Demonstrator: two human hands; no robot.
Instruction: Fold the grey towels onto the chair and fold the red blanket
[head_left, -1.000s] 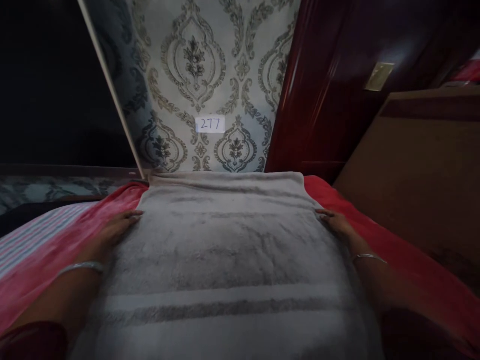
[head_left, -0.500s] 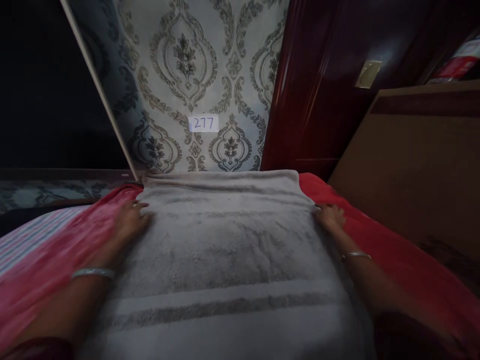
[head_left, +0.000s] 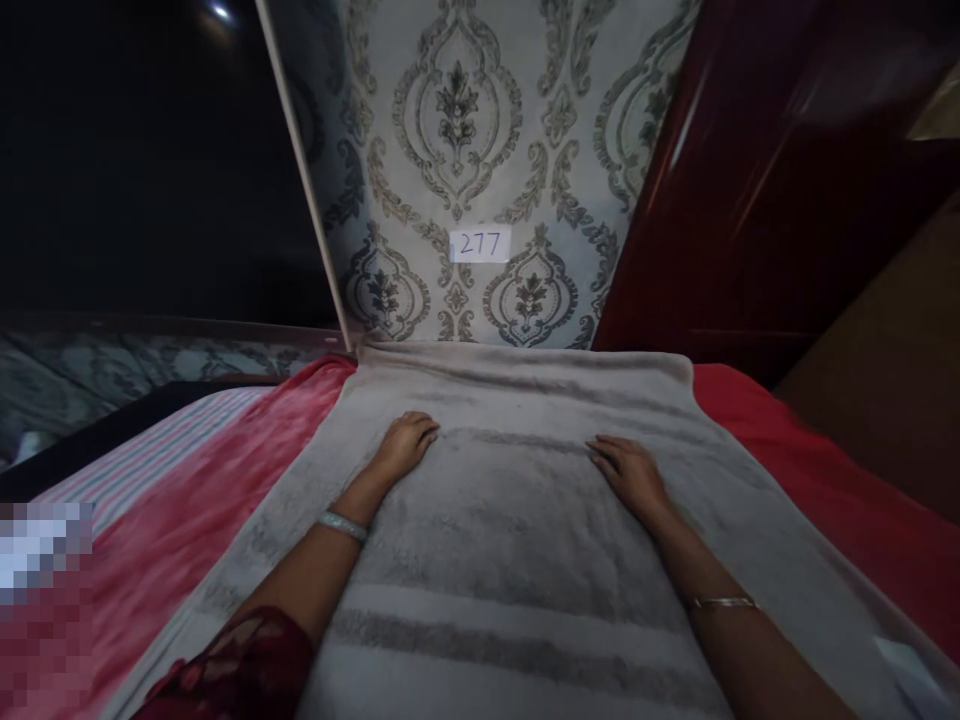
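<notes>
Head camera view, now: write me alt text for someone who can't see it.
The person's left hand and right hand rest apart, backs up, on a spread grey plush cloth with paler bands. Soft red fabric shows beyond both its sides. Behind is grey-and-white ornate wallpaper bearing a white rectangular label handwritten "277".

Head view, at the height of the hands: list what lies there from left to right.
Black surface, striped cloth, left stretch of red cloth, left hand, right hand, right stretch of red cloth, brown panel. The grey banded cloth lies beneath both hands, so it has no single place.
</notes>
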